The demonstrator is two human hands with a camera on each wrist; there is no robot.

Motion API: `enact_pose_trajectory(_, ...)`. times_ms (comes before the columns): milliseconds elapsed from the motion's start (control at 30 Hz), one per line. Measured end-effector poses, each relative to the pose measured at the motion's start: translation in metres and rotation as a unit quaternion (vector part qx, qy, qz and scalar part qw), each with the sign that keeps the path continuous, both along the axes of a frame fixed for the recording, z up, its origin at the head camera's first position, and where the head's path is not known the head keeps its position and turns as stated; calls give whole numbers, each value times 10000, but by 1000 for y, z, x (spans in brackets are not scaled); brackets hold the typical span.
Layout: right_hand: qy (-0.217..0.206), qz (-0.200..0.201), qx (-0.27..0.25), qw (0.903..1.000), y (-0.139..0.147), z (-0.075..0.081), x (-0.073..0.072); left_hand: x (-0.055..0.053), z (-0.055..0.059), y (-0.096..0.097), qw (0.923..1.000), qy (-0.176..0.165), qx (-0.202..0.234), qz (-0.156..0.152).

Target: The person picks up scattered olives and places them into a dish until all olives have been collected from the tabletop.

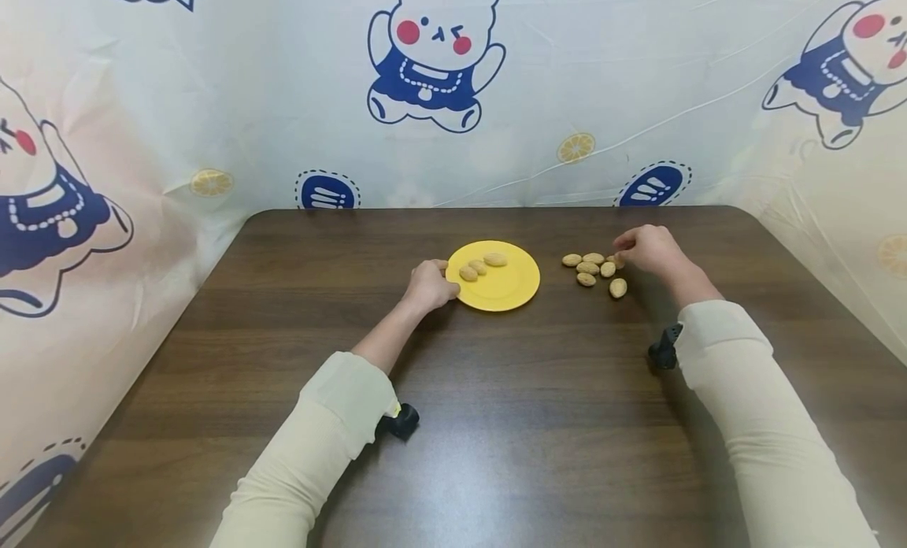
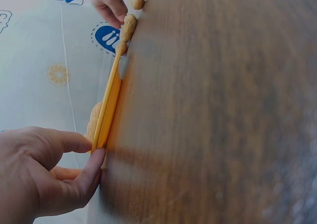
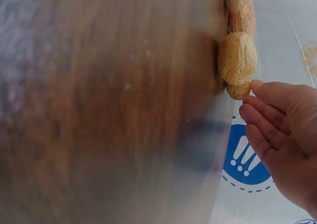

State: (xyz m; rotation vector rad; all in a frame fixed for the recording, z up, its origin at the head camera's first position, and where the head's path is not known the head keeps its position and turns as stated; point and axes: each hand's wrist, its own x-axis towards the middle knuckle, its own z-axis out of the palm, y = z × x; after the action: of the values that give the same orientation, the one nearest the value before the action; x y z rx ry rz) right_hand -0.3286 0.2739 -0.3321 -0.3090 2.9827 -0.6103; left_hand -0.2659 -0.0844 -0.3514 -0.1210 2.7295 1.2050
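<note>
In the head view, a round yellow plate (image 1: 517, 288) bears three tan, wrinkled, peanut-like nuts (image 1: 496, 259). My left hand (image 1: 429, 286) pinches the plate's left rim between thumb and fingers; edge-on, the plate (image 2: 113, 97) shows the same grip in the left wrist view. Right of the plate, several more loose nuts (image 1: 587, 268) lie in a loose cluster. At that cluster's right end, my right hand (image 1: 655, 251) has thumb and fingertips on one nut (image 3: 237, 91). A larger nut (image 3: 237, 58) partly covers it in the right wrist view.
Everything lies on a dark brown wooden table (image 1: 496, 422) with rounded far corners. A pale sheet (image 1: 283, 83) with printed bears hangs behind and along the sides. Small black cameras (image 1: 402, 422) sit below both pale sleeves.
</note>
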Motion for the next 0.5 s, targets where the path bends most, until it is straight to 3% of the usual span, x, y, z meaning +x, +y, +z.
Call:
enact_pose_trajectory(333,-364,-139,-84,9992,-1,-2,2,1,1,-1,10000,-25,17,3)
enact_pose_trajectory(500,-306,-137,-44,9994,-1,-4,2,1,1,0,10000,-31,0,-9)
